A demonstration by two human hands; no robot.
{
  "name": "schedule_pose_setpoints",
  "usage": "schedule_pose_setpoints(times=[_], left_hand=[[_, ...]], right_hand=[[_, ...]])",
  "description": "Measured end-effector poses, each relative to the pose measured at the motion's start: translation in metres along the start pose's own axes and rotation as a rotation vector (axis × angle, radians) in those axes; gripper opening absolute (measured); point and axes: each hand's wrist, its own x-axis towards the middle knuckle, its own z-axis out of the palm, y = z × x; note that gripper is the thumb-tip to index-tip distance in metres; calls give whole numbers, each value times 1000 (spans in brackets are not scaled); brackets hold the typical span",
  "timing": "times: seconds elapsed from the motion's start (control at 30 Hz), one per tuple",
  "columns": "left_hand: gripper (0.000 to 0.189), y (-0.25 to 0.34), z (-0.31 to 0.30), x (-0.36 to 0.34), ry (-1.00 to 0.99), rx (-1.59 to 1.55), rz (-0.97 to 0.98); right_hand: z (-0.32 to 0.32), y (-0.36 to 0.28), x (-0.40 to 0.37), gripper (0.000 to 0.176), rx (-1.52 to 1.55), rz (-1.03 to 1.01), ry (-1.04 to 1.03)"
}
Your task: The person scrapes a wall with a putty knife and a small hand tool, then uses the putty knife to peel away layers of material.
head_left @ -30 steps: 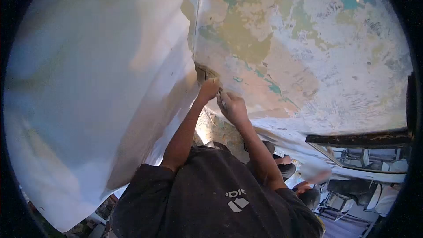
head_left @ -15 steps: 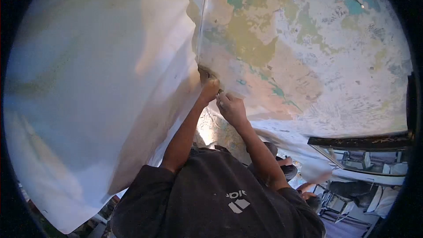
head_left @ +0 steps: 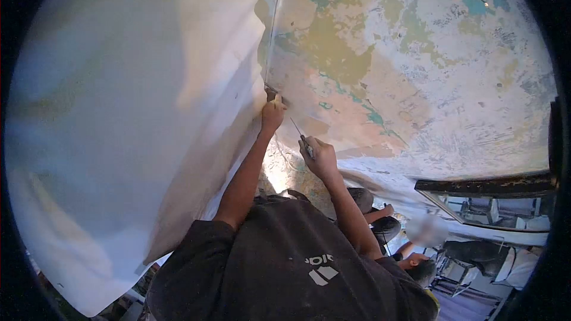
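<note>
My left hand is closed at a small dark recess where the white sheet-like surface meets the patchy painted wall. What its fingers hold is too small to make out. Lower and to the right, my right hand is wrapped round the dark handle of a thin screwdriver-like tool. The narrow shaft points up and left toward my left hand, its tip apart from those fingers.
A dark-framed opening lies at the right. Another person is at the lower right, near metal frames and a dark seat-like object. Rough ground shows below my hands.
My right hand has drawn down and right, away from my left hand, and the tool's shaft now shows. My left hand has shifted slightly up and left. The other person has moved a little.
</note>
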Motion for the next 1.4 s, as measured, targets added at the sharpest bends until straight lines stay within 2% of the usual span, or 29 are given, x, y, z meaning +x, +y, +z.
schedule_pose_setpoints(times=[0.03,0.07,0.13,0.17,0.23,0.27,0.33,0.37,0.43,0.47,0.53,0.57,0.63,0.67,0.73,0.77,0.83,0.9,0.97,1.03,1.07,1.13,1.17,1.23,1.27,1.33,1.37,1.4], left_hand=[[38,5,0,2,-51,15,-121],[38,10,0,2,-52,16,-121],[41,6,8,8,100,8,-97],[41,3,9,10,95,10,-98],[43,-16,18,23,184,497,82],[43,-18,20,25,183,494,86],[36,-8,15,26,200,210,-238],[36,-6,15,23,196,206,-237],[35,-7,18,17,435,423,264],[35,-7,19,14,432,421,263],[34,48,-9,-1,32,-694,-585],[34,45,-11,-4,36,-697,-591],[32,34,-15,-4,-74,-758,-531],[32,15,-3,1,-67,-760,-532],[30,-51,41,13,216,-404,25],[30,-23,27,5,219,-403,28],[31,69,-22,-21,44,-740,-433],[31,73,-27,-21,59,-723,-473],[31,72,-26,-22,57,-704,-517],[35,62,-26,-11,-84,-762,-578],[35,46,-19,-4,-84,-761,-577],[40,-2,9,4,-2,-422,-82],[40,7,10,-2,-6,-424,-86],[41,36,7,-10,162,-317,-215],[41,43,1,-10,165,-316,-213],[49,44,-4,-11,116,-98,-198],[49,43,-4,-17,109,-99,-207],[46,45,-6,-21,-36,-256,-224]], right_hand=[[-1,-2,0,13,0,1,0],[-3,-3,1,13,8,-30,17],[-9,-8,9,13,13,-61,37],[-13,-11,12,13,8,-79,62],[-25,-20,24,13,-4,-103,95],[-32,-25,29,12,-13,-114,85],[-39,-30,39,12,-25,-125,75],[-40,-32,43,13,-31,-143,63],[-37,-31,50,15,-41,-157,52],[-33,-28,51,15,-26,-149,52],[-32,-29,54,16,-10,-142,44],[-35,-34,55,16,-31,-144,29],[-32,-34,60,16,-47,-155,11],[-28,-28,61,16,-72,-179,7],[-23,-20,59,16,-94,-196,0],[-22,-17,61,15,-113,-204,-10],[-24,-19,65,15,-126,-219,-20],[-32,-25,63,15,-77,-243,30],[-25,-6,65,15,-109,-232,-19],[-23,-4,66,16,-137,-225,-58],[-26,-10,65,16,-157,-217,-66],[-25,-9,64,15,-178,-205,-79],[-21,-1,65,15,-174,-236,-76],[-19,2,63,16,-169,-269,-66],[-18,-1,59,16,-180,-247,-68],[-17,1,60,16,-191,-224,-77],[-14,6,60,15,-203,-233,-81],[-14,7,61,15,-217,-245,-81]])
